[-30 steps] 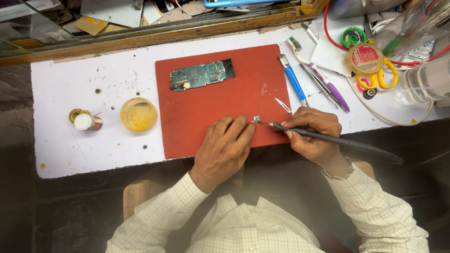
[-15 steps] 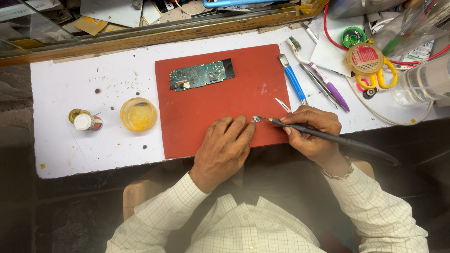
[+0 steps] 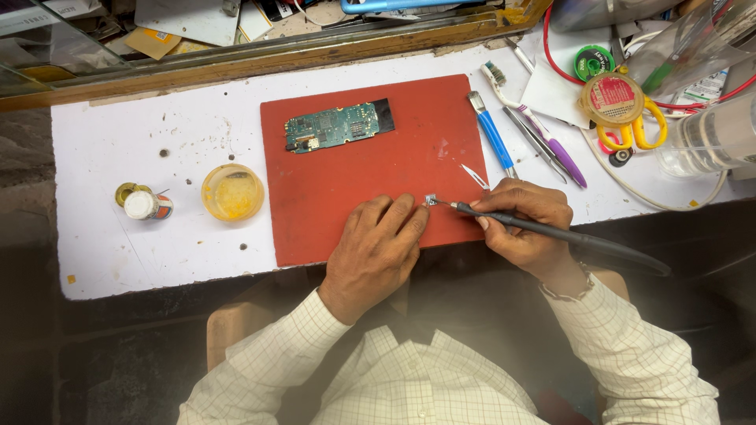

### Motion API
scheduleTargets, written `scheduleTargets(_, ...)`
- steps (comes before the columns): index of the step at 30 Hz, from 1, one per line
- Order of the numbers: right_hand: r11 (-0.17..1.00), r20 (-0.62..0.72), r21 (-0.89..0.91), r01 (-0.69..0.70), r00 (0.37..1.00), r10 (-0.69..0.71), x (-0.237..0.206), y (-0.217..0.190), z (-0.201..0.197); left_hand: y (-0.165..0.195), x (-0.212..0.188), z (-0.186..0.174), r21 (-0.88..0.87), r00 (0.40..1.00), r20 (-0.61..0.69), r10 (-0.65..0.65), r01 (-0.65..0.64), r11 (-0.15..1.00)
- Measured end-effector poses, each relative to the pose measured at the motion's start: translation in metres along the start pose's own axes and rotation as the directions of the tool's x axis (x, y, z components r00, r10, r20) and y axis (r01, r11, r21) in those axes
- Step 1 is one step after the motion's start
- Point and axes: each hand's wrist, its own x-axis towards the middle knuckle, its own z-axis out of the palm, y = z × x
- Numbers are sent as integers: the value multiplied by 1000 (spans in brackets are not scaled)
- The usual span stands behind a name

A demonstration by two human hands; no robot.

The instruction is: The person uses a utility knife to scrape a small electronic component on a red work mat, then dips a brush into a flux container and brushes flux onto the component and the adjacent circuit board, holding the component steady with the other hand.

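My right hand [image 3: 524, 224] is clenched around a dark soldering iron [image 3: 551, 232], gripped like a pen, with its thin tip reaching to a tiny silvery metal part [image 3: 431, 201] that lies on the red mat [image 3: 339, 181], near the mat's lower right corner. My left hand [image 3: 378, 244] rests palm down on the lower edge of the red mat, grasping nothing; its fingers [image 3: 409, 220] are stretched out flat and their tips sit just beside the small part, though I cannot tell whether they actually touch it. Toward the upper middle of the red mat, well apart from both hands, lies a green circuit board [image 3: 335, 126] with a dark end, tilted slightly. A pair of slim tweezers [image 3: 475, 176] lies near the mat's right edge, just above my right hand. Off the mat to the left, on the white counter [image 3: 157, 134], stands a round yellow tub [image 3: 232, 192], and further left a small white-capped bottle [image 3: 146, 205]. To the right of the mat lie a blue-handled brush [image 3: 493, 135], a toothbrush with a purple handle [image 3: 539, 130], and beyond them yellow-handled scissors [image 3: 634, 130] under a round reddish-topped tin [image 3: 612, 98].
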Motion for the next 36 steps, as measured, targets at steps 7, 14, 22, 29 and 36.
scheduleTargets(7, 1000, -5, -13, -9, 1000, 9, 0, 0, 0, 0, 1, 1, -12, 1000, 18, -3, 3, 1000)
scheduleTargets(14, 999, 19, 20, 34, 999, -34, 1, 0, -1, 0, 0, 1, -5, 1000, 5, 1, -1, 1000)
scheduleTargets(22, 1000, 11, 7, 15, 1000, -15, 0, 0, 0, 0, 0, 0, -7, 1000, 15, -8, 8, 1000)
scheduleTargets(29, 1000, 6, 11, 12, 1000, -12, 0, 0, -1, 0, 1, 0, -12, 1000, 19, -7, 7, 1000)
scheduleTargets(36, 1000, 4, 9, 0, 1000, -1, 0, 1, -1, 0, 0, 0, -23, 1000, 18, -6, 7, 1000)
